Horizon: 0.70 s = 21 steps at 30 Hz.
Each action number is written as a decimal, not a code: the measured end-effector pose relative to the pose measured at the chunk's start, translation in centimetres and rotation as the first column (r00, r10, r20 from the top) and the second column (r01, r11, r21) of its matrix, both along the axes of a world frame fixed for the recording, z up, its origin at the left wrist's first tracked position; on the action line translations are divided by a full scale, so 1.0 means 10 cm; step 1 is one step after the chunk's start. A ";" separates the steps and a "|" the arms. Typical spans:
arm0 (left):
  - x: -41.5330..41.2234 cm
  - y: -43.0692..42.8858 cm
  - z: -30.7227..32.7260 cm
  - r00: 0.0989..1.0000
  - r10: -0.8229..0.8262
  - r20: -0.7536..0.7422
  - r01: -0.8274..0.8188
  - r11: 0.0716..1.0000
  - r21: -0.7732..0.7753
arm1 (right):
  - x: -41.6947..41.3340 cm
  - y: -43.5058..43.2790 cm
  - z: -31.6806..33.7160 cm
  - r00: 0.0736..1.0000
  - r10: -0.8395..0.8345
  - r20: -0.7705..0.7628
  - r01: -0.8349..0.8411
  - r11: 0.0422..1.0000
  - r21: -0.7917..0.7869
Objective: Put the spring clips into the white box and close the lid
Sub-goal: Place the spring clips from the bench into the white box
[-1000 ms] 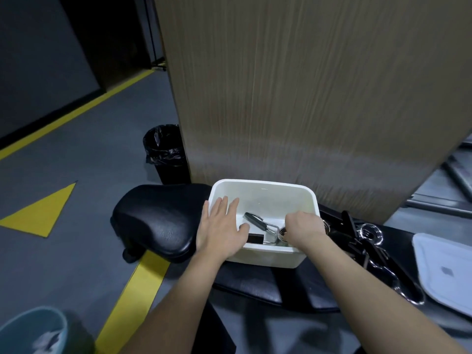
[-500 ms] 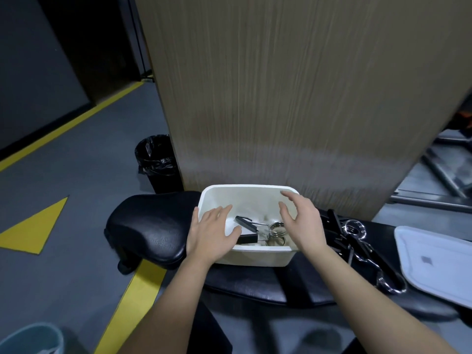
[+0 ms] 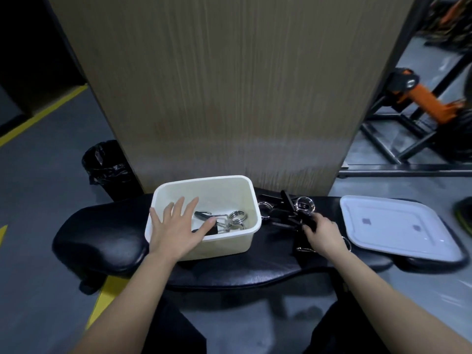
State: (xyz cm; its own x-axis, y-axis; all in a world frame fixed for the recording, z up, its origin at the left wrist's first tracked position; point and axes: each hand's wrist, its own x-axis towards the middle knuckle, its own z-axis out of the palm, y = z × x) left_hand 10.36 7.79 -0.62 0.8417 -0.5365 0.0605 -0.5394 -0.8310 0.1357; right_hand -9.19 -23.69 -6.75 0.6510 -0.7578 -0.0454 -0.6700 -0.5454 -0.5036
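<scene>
The white box [image 3: 229, 242] stands open on a black padded bench [image 3: 102, 236]. Inside it lies a spring clip [image 3: 231, 218] with steel coils and black handles. My left hand [image 3: 176, 228] rests flat over the box's front left rim, fingers spread. To the right of the box a pile of spring clips [image 3: 288, 209] lies on the bench. My right hand [image 3: 323, 232] is on the near part of that pile, fingers curled around a black clip handle. The white lid [image 3: 398, 226] lies flat on the bench's right end.
A wood-grain panel [image 3: 229, 85] rises directly behind the bench. A black bin [image 3: 107, 167] with a bag stands on the floor at the left. Orange and black gym equipment [image 3: 419, 98] fills the far right. Yellow floor lines [image 3: 43, 113] run on the left.
My right hand has left the box and moved right onto the pile of clips. One clip stays in the box. My left hand remains on the box rim. The view has shifted right.
</scene>
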 end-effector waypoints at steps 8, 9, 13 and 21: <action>0.01 -0.03 -0.05 0.998 0.032 0.061 -0.034 0.999 0.026 | 0.10 -0.10 0.03 0.992 0.125 0.012 -0.124 0.991 -0.055; 0.00 -0.03 -0.05 0.997 0.031 0.066 -0.032 0.999 0.019 | 0.10 -0.12 0.06 0.989 0.146 0.035 -0.143 0.988 -0.060; 0.01 -0.01 -0.08 0.997 0.024 0.071 -0.025 1.000 0.009 | -0.06 -0.25 0.12 0.999 0.041 -0.025 -0.044 0.992 -0.119; -0.11 0.03 0.01 0.999 -0.032 0.014 0.032 0.998 -0.047 | -0.40 -0.12 -0.06 0.945 0.119 -0.305 -0.089 0.990 0.111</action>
